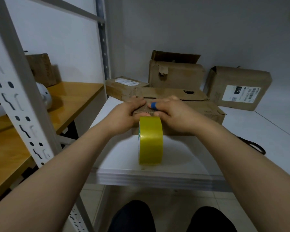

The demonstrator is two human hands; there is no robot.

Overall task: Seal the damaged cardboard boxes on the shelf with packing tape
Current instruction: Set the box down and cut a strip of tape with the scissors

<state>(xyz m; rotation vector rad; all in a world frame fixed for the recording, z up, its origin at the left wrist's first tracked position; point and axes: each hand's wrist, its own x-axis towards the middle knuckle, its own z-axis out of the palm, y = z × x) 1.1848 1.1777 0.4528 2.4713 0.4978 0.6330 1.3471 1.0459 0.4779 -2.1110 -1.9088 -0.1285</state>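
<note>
Together: left hand, right hand, box

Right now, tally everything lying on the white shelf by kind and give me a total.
Brown cardboard boxes: 4 (torn front box, flat labelled box, tall open box, labelled box on the right)
Yellow roll of packing tape: 1
Black scissors: 1
Total: 6
</note>
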